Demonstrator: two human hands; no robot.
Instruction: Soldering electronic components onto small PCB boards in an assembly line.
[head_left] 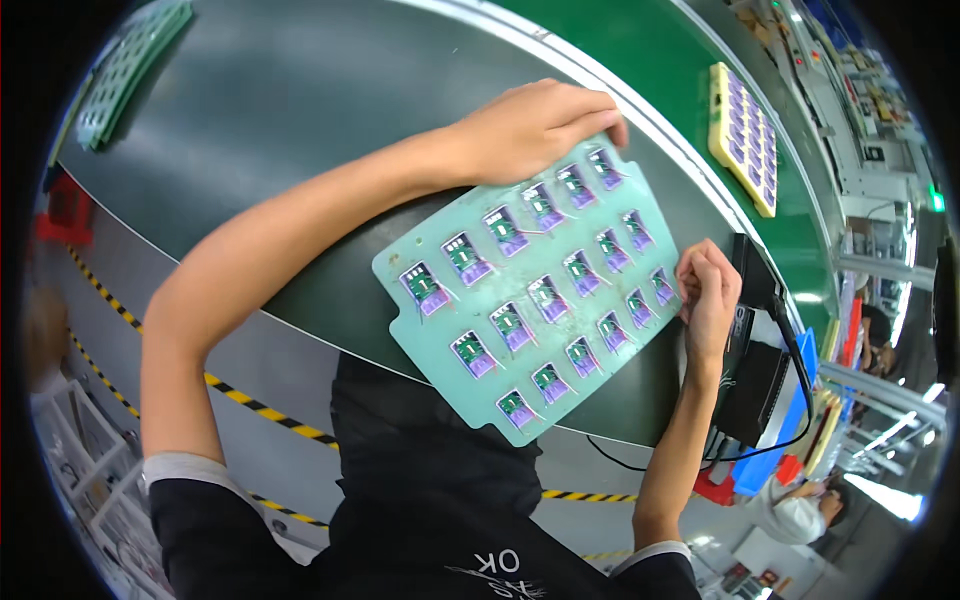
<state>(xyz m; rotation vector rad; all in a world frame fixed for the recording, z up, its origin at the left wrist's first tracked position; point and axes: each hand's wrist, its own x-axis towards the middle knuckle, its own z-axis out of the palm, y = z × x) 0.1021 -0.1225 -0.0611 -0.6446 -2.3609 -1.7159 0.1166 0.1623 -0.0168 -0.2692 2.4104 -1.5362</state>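
A light green tray (462, 310) lies tilted across the near edge of the dark workbench, its near corner jutting toward my body. Several small green circuit boards (510, 325) with purple parts and thin wires sit in rows in its pockets. My left hand (545, 125) reaches over the tray's far side, its fingers bent round the far right corner. At the tray's right edge, my right hand (708, 290) is closed with curled fingers against the rim. The fingertips of both hands are partly hidden.
Beyond the workbench (330, 80) runs a green conveyor belt (640, 40) carrying a cream tray (717, 115) of purple parts. Another green tray (135, 70) lies far left. Right of me are a black box (752, 393), cables and a blue bin (748, 475). Another person (790, 510) is at the far right.
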